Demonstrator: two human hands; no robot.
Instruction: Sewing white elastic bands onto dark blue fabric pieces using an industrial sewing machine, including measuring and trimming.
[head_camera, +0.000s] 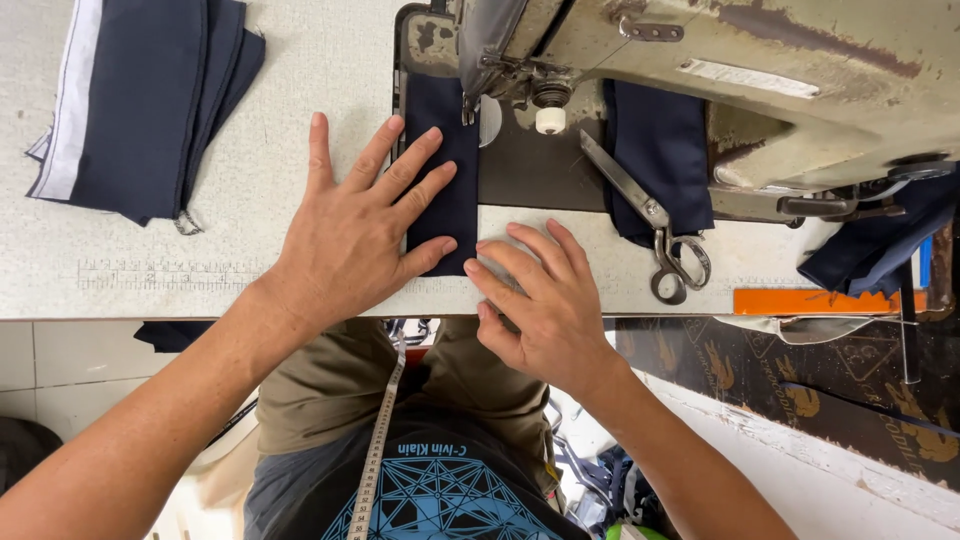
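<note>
Seated person, seen from above: both forearms bare, with no sleeves, rings or watch on the left hand (350, 235) or right hand (545, 305). Olive-brown trousers (320, 385); dark T-shirt (440, 490) printed with a blue geometric line pattern. A measuring tape (378, 450) hangs down the chest.

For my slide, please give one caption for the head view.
Left hand flat on navy fabric strip under sewing machine; right hand at its edge.

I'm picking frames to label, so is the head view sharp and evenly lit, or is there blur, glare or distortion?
Head view: sharp on the left hand, right hand and dark fabric strip; light soft and even, with faint shadows under the fingers; no strong glare on the scissors; slight wide-angle bending at the edges.
</note>
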